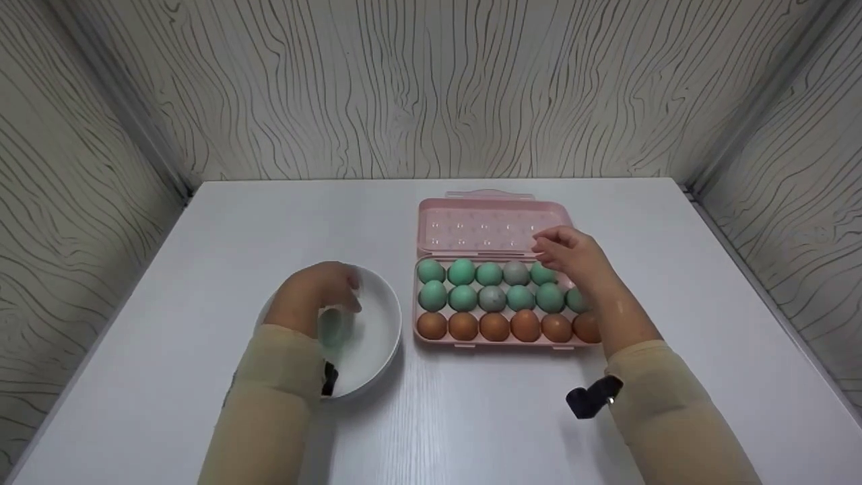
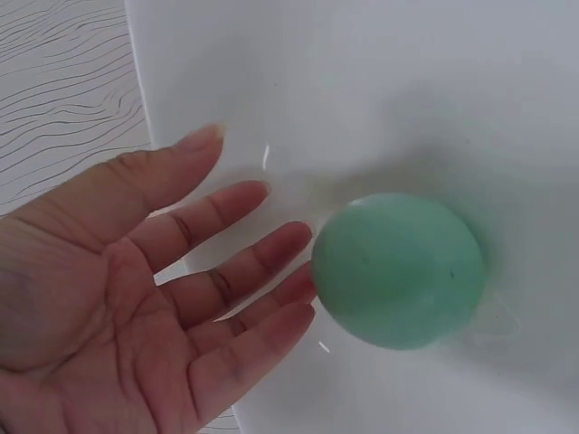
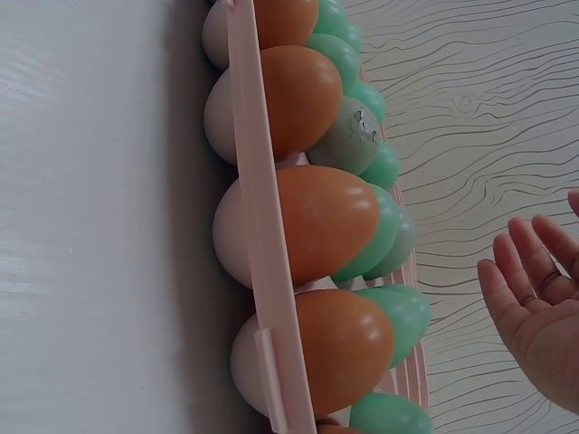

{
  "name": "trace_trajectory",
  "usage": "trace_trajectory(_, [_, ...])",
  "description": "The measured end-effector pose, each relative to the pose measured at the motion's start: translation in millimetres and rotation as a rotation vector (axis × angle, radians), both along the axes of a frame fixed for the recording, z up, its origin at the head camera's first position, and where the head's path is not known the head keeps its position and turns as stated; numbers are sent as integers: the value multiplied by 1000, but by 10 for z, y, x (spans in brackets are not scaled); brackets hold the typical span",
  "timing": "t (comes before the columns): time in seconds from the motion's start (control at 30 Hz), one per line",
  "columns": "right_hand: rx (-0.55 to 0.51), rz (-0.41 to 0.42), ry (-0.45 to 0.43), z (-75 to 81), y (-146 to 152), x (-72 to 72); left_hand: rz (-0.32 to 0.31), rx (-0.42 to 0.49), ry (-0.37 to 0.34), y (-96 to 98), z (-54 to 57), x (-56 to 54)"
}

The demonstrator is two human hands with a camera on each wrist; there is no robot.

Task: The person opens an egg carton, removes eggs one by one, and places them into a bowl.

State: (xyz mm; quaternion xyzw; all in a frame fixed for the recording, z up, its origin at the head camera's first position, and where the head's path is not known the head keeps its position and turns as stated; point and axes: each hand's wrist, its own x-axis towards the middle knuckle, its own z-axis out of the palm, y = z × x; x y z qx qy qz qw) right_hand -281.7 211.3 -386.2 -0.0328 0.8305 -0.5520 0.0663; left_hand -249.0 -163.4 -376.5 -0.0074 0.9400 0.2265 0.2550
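Note:
My left hand (image 1: 315, 295) is over the white bowl (image 1: 377, 323), fingers loosely bent. Beside its fingertips in the left wrist view, a green egg (image 2: 398, 271) lies in the bowl; no fingers wrap around it. To the right stands a pink egg carton (image 1: 415, 303), lid (image 1: 495, 225) folded back. Brown eggs (image 1: 495, 327) fill its front row, while green eggs (image 1: 462, 297) and a few greyish ones (image 1: 492, 298) sit in the two rows behind. Over the carton's back right corner hovers my right hand (image 1: 572, 256), holding nothing, its wrist and forearm hiding the rightmost places.
A white table (image 1: 444, 431) carries the bowl on the left and the carton to its right. Wood-patterned panels (image 1: 404, 87) stand behind the table and along both sides. Small black wrist mounts (image 1: 592, 397) stick out from the sleeves.

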Motion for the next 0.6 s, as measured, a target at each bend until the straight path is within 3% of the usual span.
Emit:
trace_trajectory(0.3, [3, 5, -4, 4, 16, -1, 12, 30, 17, 59, 122, -18])
trace_trajectory(0.6, [44, -14, -19, 10, 56, -17, 42, 60, 111, 148, 260, -58])
